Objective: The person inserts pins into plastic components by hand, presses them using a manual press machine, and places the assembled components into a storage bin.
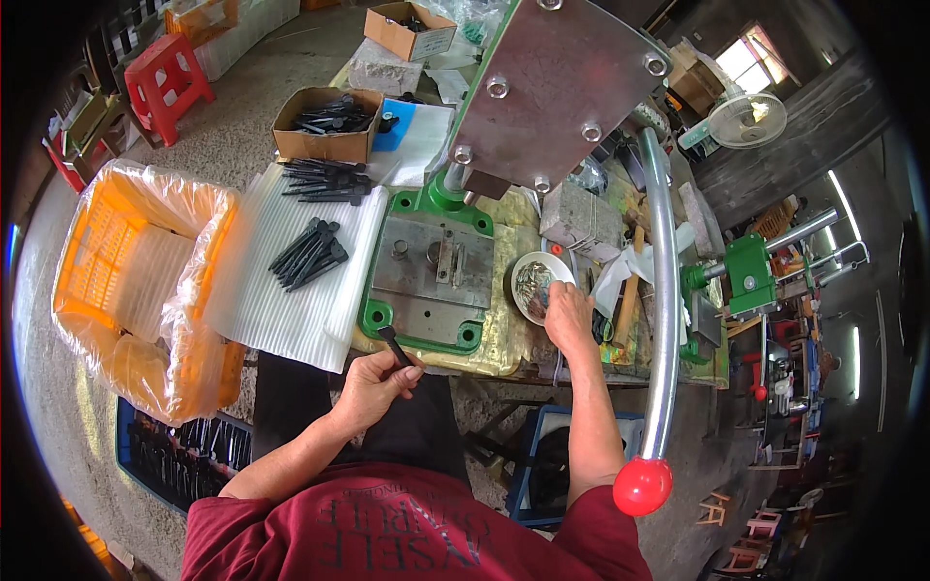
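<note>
While pinched between thumb and fingers of left hand (pixel 373 380), black plastic piece (pixel 393 345) sticks up and away from body, tip over front edge of green-framed press base (pixel 426 281); grip closed on piece, narrow. Right hand (pixel 569 315) reaching into small white bowl (pixel 536 284) just right of press base, fingertips down among small shiny metal parts (pixel 531 281); cannot tell whether grip there holds anything, fingers curled and hiding contact. Grey steel plate with small fixture at centre on press base, sitting on yellowish counter (pixel 504 339). Big grey metal press head (pixel 557 92) with bolts overhead, tilted, filling upper middle. Long curved silver lever (pixel 664 290) running down right side, ending in red ball knob (pixel 642 486) near right elbow. Left of press: white ribbed sheet (pixel 281 281) with loose bundle of black pieces (pixel 310 255) on it, second row of same pieces (pixel 325 180) further back, beside open cardboard box (pixel 327 124) holding more. Another cardboard box (pixel 410 29) at far end. Orange crate lined with clear plastic bag (pixel 136 286) well left, on floor. Dark tray of black pieces (pixel 189 455) below crate, by left forearm. Red stool (pixel 168 82) top left. Second green machine (pixel 751 271) and white fan (pixel 746 118) off right. Grey block (pixel 579 218) behind bowl. Red shirt at bottom edge.
</note>
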A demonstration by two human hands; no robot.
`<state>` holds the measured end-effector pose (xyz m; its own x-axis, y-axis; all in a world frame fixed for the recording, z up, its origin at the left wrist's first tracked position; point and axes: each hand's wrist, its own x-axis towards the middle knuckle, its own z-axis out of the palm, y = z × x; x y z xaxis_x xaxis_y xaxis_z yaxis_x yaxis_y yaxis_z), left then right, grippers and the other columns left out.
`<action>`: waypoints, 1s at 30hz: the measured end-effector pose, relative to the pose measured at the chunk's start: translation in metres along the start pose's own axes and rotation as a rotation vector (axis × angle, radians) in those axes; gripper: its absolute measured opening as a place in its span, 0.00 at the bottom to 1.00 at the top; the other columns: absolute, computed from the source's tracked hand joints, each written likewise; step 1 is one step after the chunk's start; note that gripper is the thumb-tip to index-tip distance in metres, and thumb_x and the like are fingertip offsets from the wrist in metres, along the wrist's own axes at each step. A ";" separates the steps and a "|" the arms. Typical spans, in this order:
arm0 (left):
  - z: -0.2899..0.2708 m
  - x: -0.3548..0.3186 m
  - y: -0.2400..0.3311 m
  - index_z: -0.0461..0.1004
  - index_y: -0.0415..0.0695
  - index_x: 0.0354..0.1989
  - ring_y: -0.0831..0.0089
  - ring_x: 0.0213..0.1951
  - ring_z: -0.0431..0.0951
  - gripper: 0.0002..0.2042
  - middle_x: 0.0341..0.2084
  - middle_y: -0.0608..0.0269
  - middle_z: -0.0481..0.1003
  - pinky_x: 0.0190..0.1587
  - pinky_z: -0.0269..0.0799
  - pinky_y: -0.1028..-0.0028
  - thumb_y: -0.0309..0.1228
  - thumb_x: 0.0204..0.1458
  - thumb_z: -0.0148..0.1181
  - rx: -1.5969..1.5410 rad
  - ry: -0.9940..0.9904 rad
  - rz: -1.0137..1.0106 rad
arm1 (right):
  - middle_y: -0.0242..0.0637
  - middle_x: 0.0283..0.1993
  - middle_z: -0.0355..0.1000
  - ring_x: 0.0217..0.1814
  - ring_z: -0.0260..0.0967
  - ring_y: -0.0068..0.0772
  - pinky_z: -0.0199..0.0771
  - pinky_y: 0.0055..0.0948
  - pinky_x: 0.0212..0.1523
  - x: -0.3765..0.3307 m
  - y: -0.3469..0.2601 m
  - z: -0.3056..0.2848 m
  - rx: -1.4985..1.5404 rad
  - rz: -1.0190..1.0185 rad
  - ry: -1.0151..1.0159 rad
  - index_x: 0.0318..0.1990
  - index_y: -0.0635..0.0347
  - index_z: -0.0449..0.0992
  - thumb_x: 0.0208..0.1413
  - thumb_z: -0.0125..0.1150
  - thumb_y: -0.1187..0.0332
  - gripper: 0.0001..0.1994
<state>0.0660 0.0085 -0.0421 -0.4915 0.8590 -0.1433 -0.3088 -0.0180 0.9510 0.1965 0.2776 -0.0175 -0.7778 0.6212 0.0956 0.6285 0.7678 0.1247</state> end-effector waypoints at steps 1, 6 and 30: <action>-0.001 0.000 -0.001 0.70 0.36 0.31 0.85 0.24 0.66 0.07 0.21 0.68 0.70 0.25 0.66 0.84 0.27 0.48 0.52 0.002 0.005 -0.004 | 0.45 0.31 0.66 0.36 0.64 0.44 0.59 0.39 0.37 0.000 0.002 0.001 -0.001 -0.003 0.001 0.28 0.63 0.65 0.42 0.44 0.76 0.05; -0.002 -0.001 0.000 0.70 0.36 0.30 0.85 0.23 0.66 0.07 0.21 0.68 0.70 0.25 0.66 0.84 0.28 0.48 0.52 -0.001 0.014 -0.017 | 0.52 0.26 0.64 0.28 0.63 0.48 0.62 0.39 0.29 -0.006 0.003 0.007 0.537 0.000 0.308 0.29 0.66 0.62 0.45 0.46 0.79 0.03; 0.000 -0.007 0.000 0.71 0.36 0.30 0.82 0.24 0.68 0.07 0.23 0.66 0.70 0.26 0.66 0.83 0.28 0.47 0.52 -0.021 0.009 0.003 | 0.30 0.28 0.63 0.27 0.62 0.19 0.62 0.18 0.30 -0.028 -0.021 0.008 1.710 0.247 0.105 0.34 0.62 0.64 0.52 0.46 0.75 0.03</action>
<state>0.0695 0.0023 -0.0410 -0.4998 0.8543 -0.1427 -0.3243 -0.0318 0.9454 0.2054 0.2451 -0.0312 -0.6233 0.7818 0.0165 -0.0377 -0.0090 -0.9993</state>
